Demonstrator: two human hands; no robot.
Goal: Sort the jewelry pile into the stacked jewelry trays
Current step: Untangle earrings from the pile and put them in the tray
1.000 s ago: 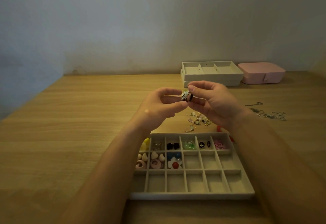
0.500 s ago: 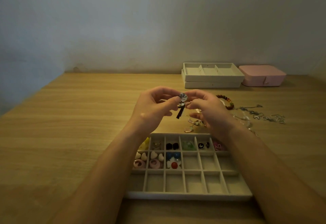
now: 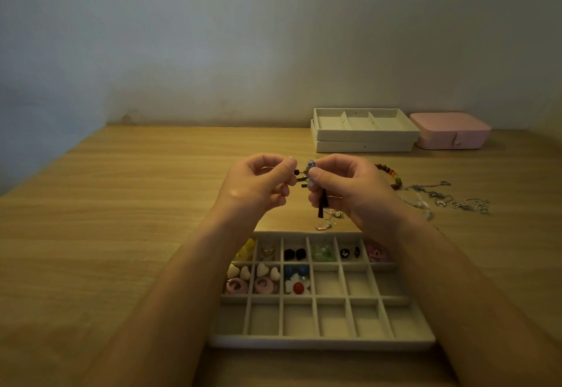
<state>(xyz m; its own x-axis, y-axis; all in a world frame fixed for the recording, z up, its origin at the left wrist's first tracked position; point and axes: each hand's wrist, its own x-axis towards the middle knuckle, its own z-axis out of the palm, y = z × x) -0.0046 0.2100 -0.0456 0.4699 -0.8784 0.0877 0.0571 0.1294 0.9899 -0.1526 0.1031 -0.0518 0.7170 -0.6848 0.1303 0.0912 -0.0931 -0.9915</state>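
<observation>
Sitting at the wooden table's [image 3: 121, 234] near edge: beige compartmented tray [image 3: 322, 342], far rows filling, near row waiting. Lying unsorted near the right edge: beaded bracelet [image 3: 392, 173], silver chains [image 3: 450, 201]. Pinching a small dark tasselled earring [image 3: 311, 179] above the table: left hand [image 3: 258, 185], right hand [image 3: 349, 188], both curled closed.

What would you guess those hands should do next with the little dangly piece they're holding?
Probably lower it into a free slot of the compartment tray. Both the left hand and right hand pinch the tassel earring above it, and the middle row's right cells and the near row look empty.
</observation>
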